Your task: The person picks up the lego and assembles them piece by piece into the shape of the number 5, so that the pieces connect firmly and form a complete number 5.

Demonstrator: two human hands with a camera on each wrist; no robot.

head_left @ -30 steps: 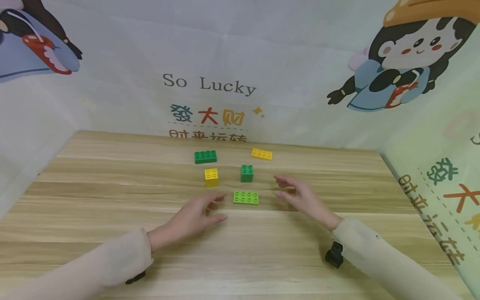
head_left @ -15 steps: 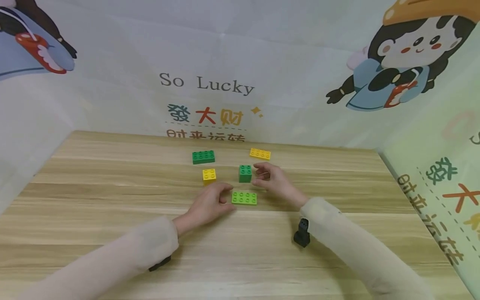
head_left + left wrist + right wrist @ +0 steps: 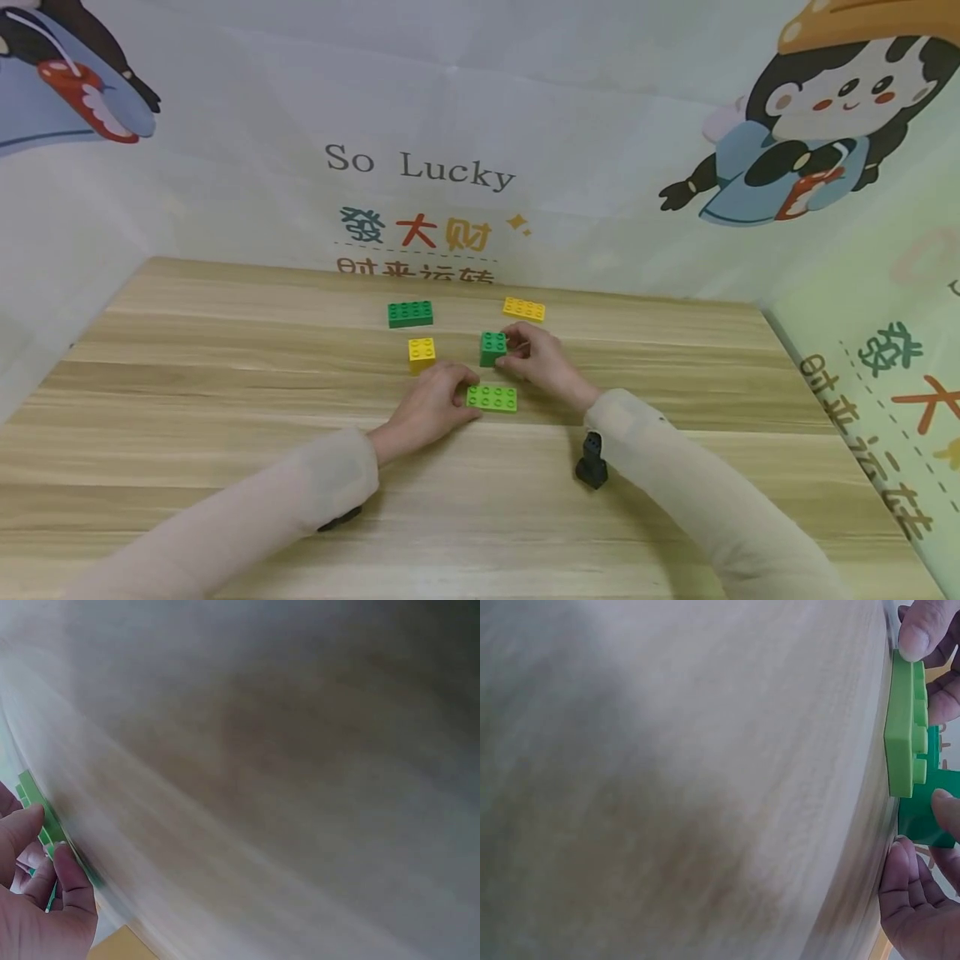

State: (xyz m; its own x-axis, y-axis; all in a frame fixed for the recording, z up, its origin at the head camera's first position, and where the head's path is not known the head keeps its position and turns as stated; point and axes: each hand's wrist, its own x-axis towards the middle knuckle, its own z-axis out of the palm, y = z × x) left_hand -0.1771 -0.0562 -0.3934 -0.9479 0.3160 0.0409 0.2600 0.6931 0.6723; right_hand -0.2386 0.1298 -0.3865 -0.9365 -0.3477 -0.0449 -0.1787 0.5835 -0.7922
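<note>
My left hand [image 3: 429,406] pinches the left end of a lime-green eight-stud toy brick [image 3: 497,399], thumb at the near side and fingers beyond. The right wrist view shows that thumb against the end of the lime brick [image 3: 898,731], which lies flat on the table. Just behind it stands a taller green four-stud brick [image 3: 492,351]. My right hand [image 3: 546,364] grips this one from its right side, with the thumb on its near face [image 3: 922,817]. A yellow four-stud brick [image 3: 422,353] stands just beyond the left hand's knuckles.
Farther back on the wooden table [image 3: 225,350] lie a dark green eight-stud brick [image 3: 410,314] and a flat yellow eight-stud brick [image 3: 523,309]. A printed cloth backdrop [image 3: 600,233] rises along the rear edge. Dark wrist cameras hang under both sleeves.
Both hands have moved inward and forward. The left has reached the lime-green brick's left end and taken hold. The right has come left onto the green four-stud brick. The bricks stay in place.
</note>
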